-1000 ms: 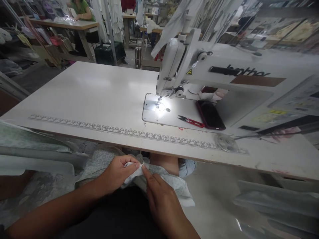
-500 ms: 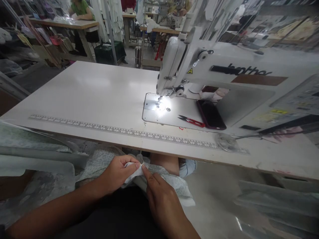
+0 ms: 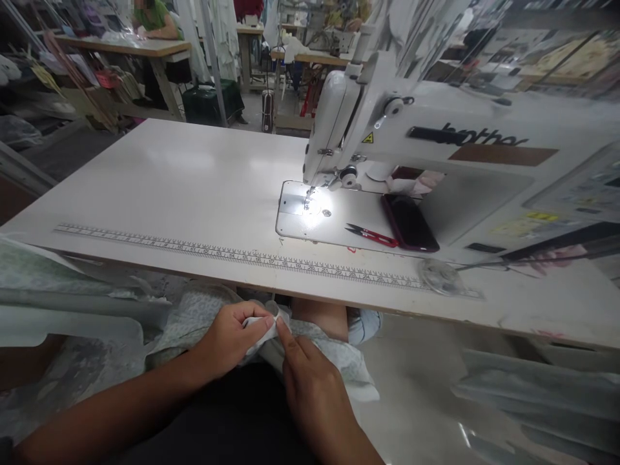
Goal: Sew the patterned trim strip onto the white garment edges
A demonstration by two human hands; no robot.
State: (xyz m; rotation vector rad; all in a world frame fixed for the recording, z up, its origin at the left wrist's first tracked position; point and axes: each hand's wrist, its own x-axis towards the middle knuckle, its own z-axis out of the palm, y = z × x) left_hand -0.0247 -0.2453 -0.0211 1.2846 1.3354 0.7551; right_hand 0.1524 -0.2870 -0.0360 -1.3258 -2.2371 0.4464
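Note:
Over my lap lies a pale patterned fabric piece [image 3: 194, 316], its white edge bunched up between my two hands. My left hand [image 3: 232, 339] pinches that white edge between thumb and forefinger. Close beside it, my right hand [image 3: 312, 381] grips the same cloth, forefinger extended along it and the other fingers curled under. The fingertips of both hands almost meet just below the table's front edge. Whatever lies beneath the fingertips is hidden.
A white sewing machine [image 3: 465, 129] stands on the white table [image 3: 159, 174], its needle area lit. Red-handled thread snips [image 3: 372, 235] and a dark phone [image 3: 411, 223] lie on its bed. A clear ruler [image 3: 242, 257] runs along the front edge. A co-worker [image 3: 157, 22] sits far left.
Both hands stay at nearly the same spot on the cloth. The white edge at the fingertips has shifted slightly; the rest looks the same.

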